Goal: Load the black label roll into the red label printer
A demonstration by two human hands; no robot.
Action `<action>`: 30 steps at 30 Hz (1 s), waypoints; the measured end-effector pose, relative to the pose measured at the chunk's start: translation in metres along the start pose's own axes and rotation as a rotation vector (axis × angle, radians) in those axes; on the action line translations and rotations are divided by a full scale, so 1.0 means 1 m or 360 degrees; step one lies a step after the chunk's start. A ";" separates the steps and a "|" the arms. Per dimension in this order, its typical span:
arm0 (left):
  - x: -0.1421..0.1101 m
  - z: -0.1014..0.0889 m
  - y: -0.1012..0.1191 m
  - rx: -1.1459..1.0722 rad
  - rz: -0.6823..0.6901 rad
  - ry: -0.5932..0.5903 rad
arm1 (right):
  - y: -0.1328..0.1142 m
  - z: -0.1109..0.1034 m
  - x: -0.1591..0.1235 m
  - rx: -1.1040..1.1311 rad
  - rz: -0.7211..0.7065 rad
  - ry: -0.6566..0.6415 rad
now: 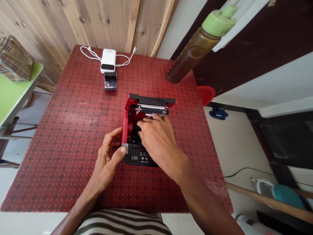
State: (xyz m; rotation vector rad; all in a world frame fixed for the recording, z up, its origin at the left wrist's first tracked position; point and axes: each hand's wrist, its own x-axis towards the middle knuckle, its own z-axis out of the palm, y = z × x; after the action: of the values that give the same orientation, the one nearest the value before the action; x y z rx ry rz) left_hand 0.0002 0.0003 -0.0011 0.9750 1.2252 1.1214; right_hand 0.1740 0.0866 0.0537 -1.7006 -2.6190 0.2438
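Observation:
A red and black label printer [138,154] stands on the table with its lid [153,99] raised. A dark roller and a metal bar show under the lid. My left hand [109,156] grips the printer's left front corner, thumb on top and fingers along the red side. Over the printer's inner compartment, my right hand [158,137] reaches in with bent fingers. Its fingertips are hidden, and so is whatever they may hold. Something black and shiny lies inside the compartment, partly covered by this hand.
A white power bank [108,60] with a white cable [125,62] lies at the table's back left. Just before it is a small black roll [110,81]. A tall brown bottle [193,52] with a green cap stands at the back right of the red patterned table [73,130].

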 end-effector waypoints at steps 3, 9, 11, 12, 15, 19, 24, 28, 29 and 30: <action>0.000 0.000 0.000 0.0008 0.0009 -0.0005 | 0.000 0.003 0.001 0.0010 0.0039 -0.0042; 0.000 0.000 0.003 -0.0001 0.0003 -0.0026 | 0.007 -0.004 -0.024 0.0214 -0.0047 0.0145; 0.000 -0.001 0.003 0.0007 0.0014 -0.0027 | 0.011 -0.011 -0.038 0.0460 -0.0153 0.0204; 0.000 -0.001 0.002 0.0013 0.0026 -0.0024 | 0.014 -0.015 -0.044 0.0580 -0.0210 0.0208; 0.000 -0.002 0.001 0.0026 0.0053 -0.0009 | 0.019 -0.020 -0.055 0.0804 -0.0294 0.0166; 0.000 -0.003 0.002 0.0024 0.0025 -0.0022 | 0.024 -0.014 -0.054 0.0952 -0.0317 0.0104; 0.001 -0.006 0.006 0.0077 0.0015 -0.0056 | 0.031 -0.016 -0.048 0.1040 -0.0383 0.0082; 0.000 -0.012 0.007 0.0121 0.0017 -0.0005 | 0.037 -0.024 -0.042 0.0948 -0.0418 -0.0054; 0.000 -0.013 0.007 0.0138 0.0023 0.0024 | 0.039 -0.025 -0.040 0.0922 -0.0438 -0.0100; 0.001 -0.014 0.008 0.0161 0.0030 0.0055 | 0.040 -0.024 -0.038 0.0893 -0.0452 -0.0145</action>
State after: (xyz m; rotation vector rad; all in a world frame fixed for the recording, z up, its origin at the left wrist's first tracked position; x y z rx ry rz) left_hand -0.0149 0.0020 0.0046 1.0493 1.3130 1.1037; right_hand 0.2280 0.0710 0.0746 -1.1470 -2.4698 0.9547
